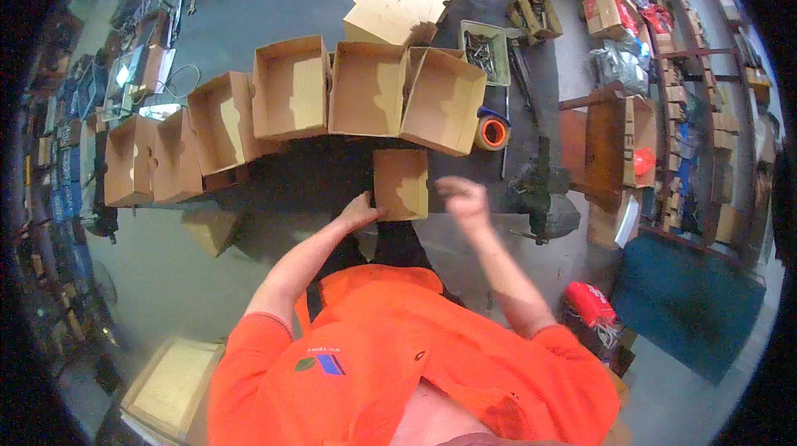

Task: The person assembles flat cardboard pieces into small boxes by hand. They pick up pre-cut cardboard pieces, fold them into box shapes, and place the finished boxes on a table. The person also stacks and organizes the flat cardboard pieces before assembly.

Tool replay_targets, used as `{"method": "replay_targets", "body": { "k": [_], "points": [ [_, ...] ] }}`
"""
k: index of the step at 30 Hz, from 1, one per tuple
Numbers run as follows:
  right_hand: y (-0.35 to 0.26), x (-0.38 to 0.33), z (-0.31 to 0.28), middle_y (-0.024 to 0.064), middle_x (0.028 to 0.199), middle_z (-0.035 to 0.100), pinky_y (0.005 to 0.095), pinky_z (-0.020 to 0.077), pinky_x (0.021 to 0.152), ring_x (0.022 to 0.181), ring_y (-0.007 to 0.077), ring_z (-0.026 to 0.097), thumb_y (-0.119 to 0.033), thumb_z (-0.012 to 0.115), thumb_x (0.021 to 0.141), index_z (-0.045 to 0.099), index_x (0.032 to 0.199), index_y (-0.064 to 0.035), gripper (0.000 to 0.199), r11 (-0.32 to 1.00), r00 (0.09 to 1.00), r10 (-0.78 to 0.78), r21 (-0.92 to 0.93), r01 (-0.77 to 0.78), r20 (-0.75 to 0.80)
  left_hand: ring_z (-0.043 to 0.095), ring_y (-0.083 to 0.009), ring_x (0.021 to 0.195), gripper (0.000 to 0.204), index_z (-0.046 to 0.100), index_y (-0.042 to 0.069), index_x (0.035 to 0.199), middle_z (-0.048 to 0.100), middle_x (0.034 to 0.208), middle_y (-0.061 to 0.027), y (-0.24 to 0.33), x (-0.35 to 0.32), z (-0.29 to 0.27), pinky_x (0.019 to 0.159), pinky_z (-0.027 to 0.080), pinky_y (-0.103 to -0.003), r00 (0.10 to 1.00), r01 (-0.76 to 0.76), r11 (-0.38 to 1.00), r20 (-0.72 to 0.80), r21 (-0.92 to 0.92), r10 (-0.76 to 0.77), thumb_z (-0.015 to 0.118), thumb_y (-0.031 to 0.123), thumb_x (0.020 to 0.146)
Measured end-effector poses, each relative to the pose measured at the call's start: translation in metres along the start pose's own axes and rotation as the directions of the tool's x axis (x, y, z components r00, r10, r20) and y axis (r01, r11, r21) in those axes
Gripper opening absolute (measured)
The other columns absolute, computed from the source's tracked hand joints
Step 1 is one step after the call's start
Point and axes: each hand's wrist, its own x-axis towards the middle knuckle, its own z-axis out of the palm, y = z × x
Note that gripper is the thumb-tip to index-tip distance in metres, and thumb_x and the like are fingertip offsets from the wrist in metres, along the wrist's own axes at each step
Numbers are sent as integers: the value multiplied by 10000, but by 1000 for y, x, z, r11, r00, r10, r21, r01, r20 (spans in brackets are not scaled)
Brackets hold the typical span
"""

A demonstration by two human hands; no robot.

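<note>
A small open cardboard box (pixel 401 185) stands at the table's near edge, its hollow facing up toward me. My left hand (pixel 361 210) grips its lower left corner. To the right of the box, and apart from it, my right hand (pixel 465 204) is raised; motion smears its fingers. Beyond the box, open cardboard boxes form a curved row, among them a right-hand box (pixel 444 102), a middle box (pixel 369 91) and a taller box (pixel 290 89). Behind them lies a fan of flat cardboard pieces (pixel 400 10).
Right of the row lie an orange tape roll (pixel 492 132) and a tray of metal parts (pixel 484 52). A bench vise (pixel 548 209) juts from the table's right edge. Loaded shelves (pixel 706 106) line the right side. A red bundle (pixel 590 303) sits on the floor side, lower right.
</note>
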Motion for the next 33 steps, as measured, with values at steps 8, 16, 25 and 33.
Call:
{"method": "replay_targets", "body": {
  "k": [8, 16, 25, 33],
  "points": [
    [52, 9, 127, 137, 984, 654, 326, 465, 864, 920, 259, 620, -234, 569, 626, 679, 1019, -157, 415, 892, 974, 219, -417, -175, 59, 606, -253, 942, 588, 487, 6, 1215, 601, 1093, -175, -11, 1, 9, 781, 483, -332, 949, -291, 954, 108, -66, 297, 675, 264, 721],
    [44, 18, 119, 163, 938, 650, 348, 486, 794, 886, 283, 621, -256, 570, 598, 693, 953, -141, 393, 744, 870, 441, -632, -216, 222, 589, -150, 629, 358, 596, -31, 1046, 632, 795, -92, -18, -18, 4, 584, 488, -293, 990, -140, 971, -18, -194, 140, 623, 172, 753],
    [51, -14, 110, 185, 1076, 589, 375, 441, 885, 1039, 315, 544, -195, 565, 560, 610, 1123, -87, 574, 469, 856, 398, -875, 120, 330, 646, -262, 681, 424, 592, -29, 1050, 649, 808, -166, -36, 48, 20, 615, 503, -366, 941, -33, 985, -328, 169, 88, 613, 278, 758],
    [41, -17, 71, 128, 1009, 628, 260, 459, 746, 860, 201, 593, -50, 475, 622, 564, 1177, -3, 565, 910, 943, 248, -389, -147, 221, 603, -241, 934, 566, 486, -24, 1202, 602, 1068, -177, -15, 30, 27, 775, 478, -324, 994, -111, 881, -66, -460, 91, 649, 270, 746]
  ]
}}
